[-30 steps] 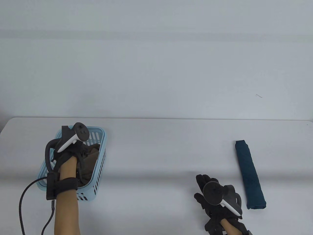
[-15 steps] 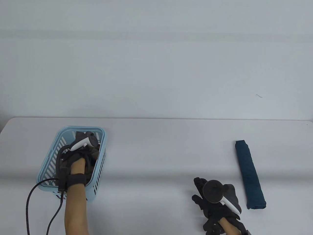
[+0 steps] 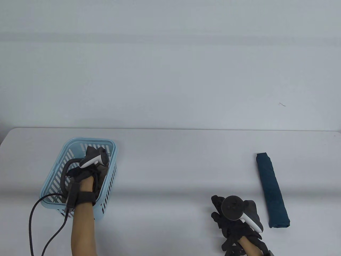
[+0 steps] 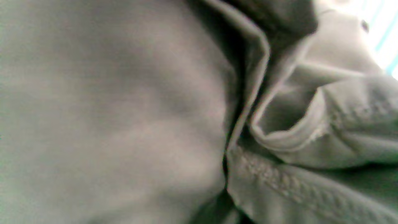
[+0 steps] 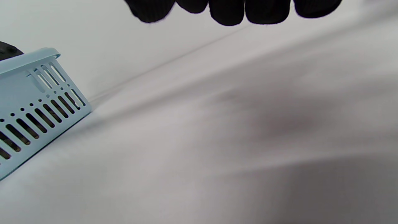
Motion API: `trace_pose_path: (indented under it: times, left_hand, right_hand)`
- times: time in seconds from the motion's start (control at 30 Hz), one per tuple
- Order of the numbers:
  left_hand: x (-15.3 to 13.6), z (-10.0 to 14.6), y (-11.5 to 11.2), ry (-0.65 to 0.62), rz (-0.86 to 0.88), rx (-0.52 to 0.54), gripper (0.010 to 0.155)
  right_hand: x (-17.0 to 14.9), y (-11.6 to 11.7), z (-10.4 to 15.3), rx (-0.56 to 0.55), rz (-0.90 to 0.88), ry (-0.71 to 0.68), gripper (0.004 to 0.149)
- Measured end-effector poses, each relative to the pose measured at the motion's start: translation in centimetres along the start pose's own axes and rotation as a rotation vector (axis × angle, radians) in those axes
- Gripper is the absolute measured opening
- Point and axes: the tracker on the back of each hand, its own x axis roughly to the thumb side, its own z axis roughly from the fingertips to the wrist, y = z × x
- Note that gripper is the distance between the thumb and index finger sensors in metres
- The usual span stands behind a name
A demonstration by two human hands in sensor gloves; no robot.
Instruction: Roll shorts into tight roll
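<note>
Crumpled grey-brown shorts [image 3: 102, 169] lie in a light blue slotted basket [image 3: 80, 139] at the table's left. My left hand [image 3: 89, 173] reaches down into the basket onto the shorts; its fingers are hidden. The left wrist view is filled by the shorts' fabric [image 4: 124, 109] at close range, with a stitched hem fold at the right. My right hand [image 3: 219, 210] rests low over the table near the front, fingers spread and empty. Its fingertips [image 5: 230, 11] hang in at the top of the right wrist view.
A dark blue rolled garment [image 3: 272, 189] lies on the table right of my right hand. The basket [image 5: 37, 93] shows at the left of the right wrist view. A black cable [image 3: 33, 221] trails from my left wrist to the front edge.
My left hand has dropped from above the basket down into it onto the shorts. My right hand has shifted slightly toward the front edge.
</note>
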Motion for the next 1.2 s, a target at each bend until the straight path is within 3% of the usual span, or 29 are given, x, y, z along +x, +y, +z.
trace_pose_path:
  times: [0.17, 0.4, 0.7, 0.9, 1.0, 1.2]
  left_hand:
    - [-1.5, 2.4, 3.1, 0.023, 0.104, 0.155, 0.047]
    - [-3.7, 8.1, 7.3, 0.045, 0.148, 0.352, 0.047]
    - [-5.4, 17.4, 11.2, -0.024, 0.262, 0.689, 0.046]
    - [-4.7, 23.9, 13.8, -0.149, 0.342, 0.895, 0.046]
    - [-3.6, 26.2, 14.5, -0.232, 0.362, 0.929, 0.046]
    - [0.8, 28.9, 14.1, -0.484, 0.382, 0.843, 0.046]
  right_hand:
    - [0.0, -0.2, 0.1, -0.01, -0.011, -0.002, 0.063]
    - [0.0, -0.4, 0.2, -0.013, -0.019, -0.017, 0.063]
    - [-0.3, -0.7, 0.4, -0.028, -0.026, -0.021, 0.062]
    - [-0.1, -0.5, 0.5, -0.018, 0.003, -0.027, 0.063]
    - [0.2, -0.4, 0.5, -0.007, 0.013, -0.032, 0.063]
    - [0.3, -0.4, 0.5, -0.003, 0.012, -0.038, 0.063]
